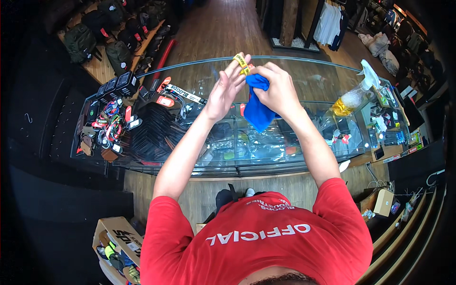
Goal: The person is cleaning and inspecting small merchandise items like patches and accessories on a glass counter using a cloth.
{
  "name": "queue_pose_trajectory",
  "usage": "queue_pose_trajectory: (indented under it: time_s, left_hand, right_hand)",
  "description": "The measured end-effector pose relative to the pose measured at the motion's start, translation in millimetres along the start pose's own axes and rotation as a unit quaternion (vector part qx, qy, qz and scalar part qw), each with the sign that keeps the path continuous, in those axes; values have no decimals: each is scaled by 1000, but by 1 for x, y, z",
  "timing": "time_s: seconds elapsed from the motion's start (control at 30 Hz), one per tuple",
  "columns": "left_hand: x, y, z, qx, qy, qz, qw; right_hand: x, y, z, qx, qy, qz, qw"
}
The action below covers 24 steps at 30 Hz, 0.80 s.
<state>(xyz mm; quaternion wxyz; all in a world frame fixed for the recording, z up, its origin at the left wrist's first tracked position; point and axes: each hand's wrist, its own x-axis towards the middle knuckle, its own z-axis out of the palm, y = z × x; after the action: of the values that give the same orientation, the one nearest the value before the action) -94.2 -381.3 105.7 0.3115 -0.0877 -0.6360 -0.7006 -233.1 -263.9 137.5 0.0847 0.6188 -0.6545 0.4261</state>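
Note:
Above the glass counter, my left hand [221,96] has its fingers stretched out and its thumb apart. A yellow strap [241,61] with dark lettering is looped round those fingers near their tips. My right hand [279,89] is closed on a blue cloth [261,112], whose loose corner hangs down toward the glass. Its fingertips and the bunched top of the cloth come close to the lower end of the strap; whether they touch it I cannot tell.
The glass display counter [304,156] spans the view before me. On its left lie tangled lanyards and tags [113,124] beside small black boxes [118,85]. A spray bottle [354,92] with yellow liquid stands at the right. An open carton [110,228] is at lower left.

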Motion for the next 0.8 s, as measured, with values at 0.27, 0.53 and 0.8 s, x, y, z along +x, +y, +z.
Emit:
queue_pose_trajectory:
  time_s: [0.27, 0.53, 0.8]
  left_hand:
    - [4, 5, -5, -136, 55, -23, 989]
    - [2, 6, -3, -91, 44, -13, 995]
    - [6, 12, -12, -289, 80, -15, 954]
  right_hand:
    - [12, 13, -7, 76, 144, -107, 981]
    - [6, 7, 0, 43, 2, -62, 997]
    - [12, 11, 2, 142, 46, -90, 985]
